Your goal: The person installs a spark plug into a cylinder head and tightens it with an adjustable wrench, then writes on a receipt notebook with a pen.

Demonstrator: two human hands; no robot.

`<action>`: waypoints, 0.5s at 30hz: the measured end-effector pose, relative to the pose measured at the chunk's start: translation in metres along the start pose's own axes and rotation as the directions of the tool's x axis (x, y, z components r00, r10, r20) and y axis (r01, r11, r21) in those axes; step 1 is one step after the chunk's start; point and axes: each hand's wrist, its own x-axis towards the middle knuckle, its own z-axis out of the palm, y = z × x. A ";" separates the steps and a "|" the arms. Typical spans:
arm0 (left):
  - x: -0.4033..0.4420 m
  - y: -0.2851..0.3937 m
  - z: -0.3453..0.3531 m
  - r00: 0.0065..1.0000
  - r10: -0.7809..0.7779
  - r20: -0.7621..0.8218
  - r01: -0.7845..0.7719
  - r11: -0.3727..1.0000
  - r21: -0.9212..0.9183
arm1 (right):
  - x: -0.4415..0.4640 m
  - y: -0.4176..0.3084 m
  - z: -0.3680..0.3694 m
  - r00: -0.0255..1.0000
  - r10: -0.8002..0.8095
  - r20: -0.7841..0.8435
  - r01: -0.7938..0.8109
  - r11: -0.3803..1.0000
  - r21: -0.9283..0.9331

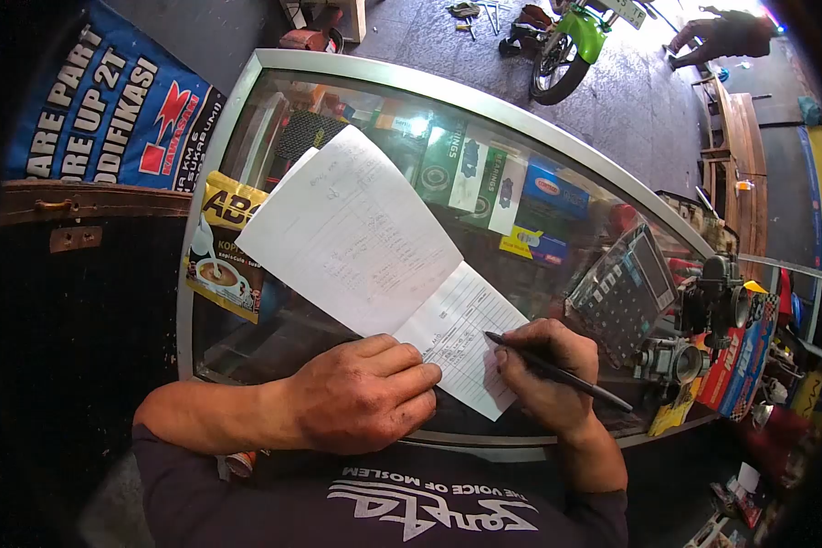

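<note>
My right hand (557,370) is closed around a black pen (571,376). The pen's tip meets the ruled lower page of an open receipt book (479,320), where some handwriting shows. My left hand (370,393) is curled into a loose fist at the near left edge of that page, its fingertips tucked out of sight. The book's upper leaf (352,228) is folded back and carries faint writing. Beneath the book is a glass display case (356,78) with a metal frame.
A coffee packet (228,251) is at the case's left side. A calculator (626,288) in clear plastic and carburetors (671,363) stand to the right. Boxed parts (502,187) show through the glass. A green motorcycle (575,46) and a crouching person (726,36) are beyond.
</note>
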 end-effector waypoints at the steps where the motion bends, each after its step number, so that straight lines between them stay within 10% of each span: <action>1: 0.000 0.000 0.000 1.000 0.000 -0.010 0.000 1.000 -0.008 | 0.000 0.001 0.000 1.000 0.001 -0.001 -0.001 1.000 0.000; 15: 0.000 0.000 0.001 0.999 0.006 -0.032 -0.006 1.000 -0.007 | 0.000 -0.002 -0.002 1.000 0.019 -0.003 -0.019 0.999 -0.047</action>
